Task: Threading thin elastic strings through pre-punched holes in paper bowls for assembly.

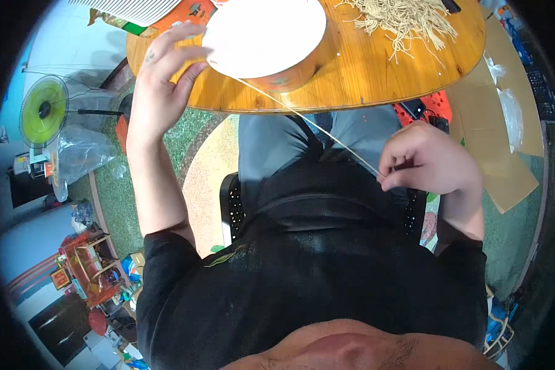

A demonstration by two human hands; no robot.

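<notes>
A thin beige cord [299, 114] runs straight and taut on a slant between my hands. My left hand [166, 74] is at the left edge of a round white surface [265, 37], its thumb and forefinger closed at the cord's upper end while the other fingers stretch out. Lower down, above my lap, my right hand [422, 160] pinches the other end between thumb and bent fingers. The white surface tops an orange-sided tub [290, 80] on the wooden table [376, 86]. A loose pile of knotted beige cords [407, 21] lies at the table's far right.
A white ribbed rack [132, 9] stands at the far left beside an orange packet [188, 15]. A green fan [43, 111] is on the left, flattened cardboard [493, 129] on the right. Something red [438, 108] sits beneath the table's edge.
</notes>
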